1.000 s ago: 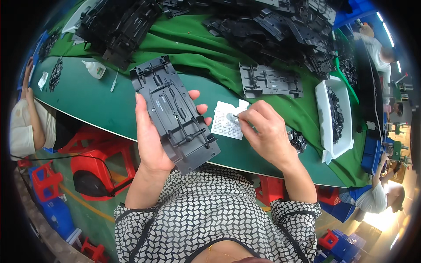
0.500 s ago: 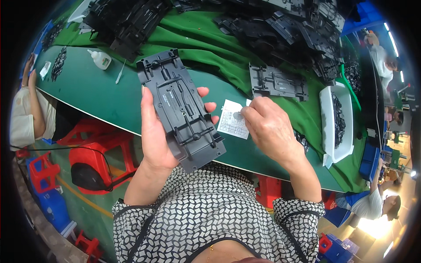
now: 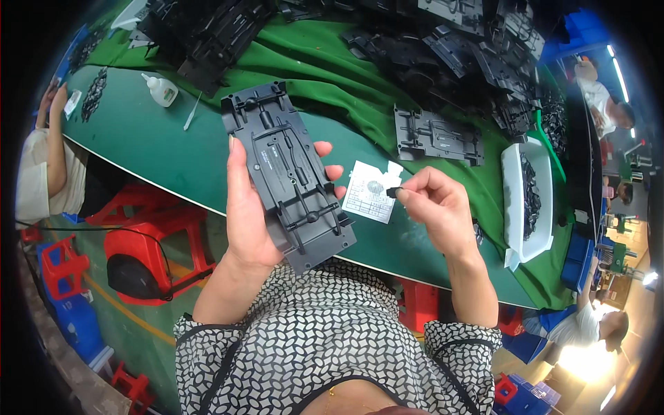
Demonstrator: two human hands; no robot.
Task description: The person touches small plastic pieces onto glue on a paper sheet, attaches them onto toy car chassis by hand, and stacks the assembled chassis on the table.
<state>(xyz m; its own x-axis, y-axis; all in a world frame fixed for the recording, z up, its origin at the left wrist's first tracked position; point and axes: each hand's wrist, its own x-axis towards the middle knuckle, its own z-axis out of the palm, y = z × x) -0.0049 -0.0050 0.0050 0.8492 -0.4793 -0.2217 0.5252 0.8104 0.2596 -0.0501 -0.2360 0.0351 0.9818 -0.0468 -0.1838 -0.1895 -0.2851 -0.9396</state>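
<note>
Black chassis plate [image 3: 280,173] mid-frame, L hand [image 3: 250,232] clamped round it. R hand [image 3: 443,214], fingertips pinched on sm. black part [image 3: 393,192], has pulled back vs. 0.5 s ago, baring more white paper [image 3: 363,206] just R of ctr; part prob. off it.

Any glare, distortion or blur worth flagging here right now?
Head view: the front edge of the green table bows with fisheye distortion, and the corners go black; head view, lower right: a glare patch burns out to white; head view, centre: the black chassis plate looks fairly crisp, but the dark piece at the right hand shows little detail.
</note>
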